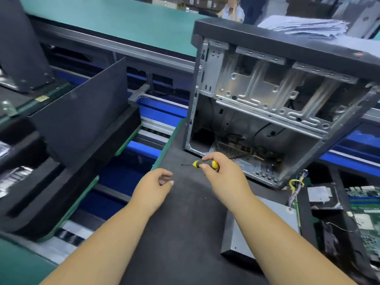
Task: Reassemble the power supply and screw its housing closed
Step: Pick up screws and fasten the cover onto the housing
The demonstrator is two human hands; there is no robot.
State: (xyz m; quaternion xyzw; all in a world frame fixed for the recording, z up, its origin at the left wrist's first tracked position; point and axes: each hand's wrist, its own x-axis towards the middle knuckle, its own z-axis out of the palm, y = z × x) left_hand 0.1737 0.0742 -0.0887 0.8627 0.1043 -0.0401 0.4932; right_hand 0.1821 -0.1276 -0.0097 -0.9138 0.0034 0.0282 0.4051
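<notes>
Open computer case (267, 103) stands on black mat (185, 233). Circuit boards (366, 214) at right. Paper stack (304, 25) behind case. Foam trays (67, 140) left.

Free: bare black mat (185, 223) on bench centre, between the forearms and fwd to case mouth.
Blocked far/right: open PC case (277, 103), side off, tilted, drive cage across upper interior.
Blocked near right: grey metal box (242, 241), circuit boards (364, 214) just beyond.
Blocked left: upright black panel (82, 112), foam trays (41, 202).
</notes>
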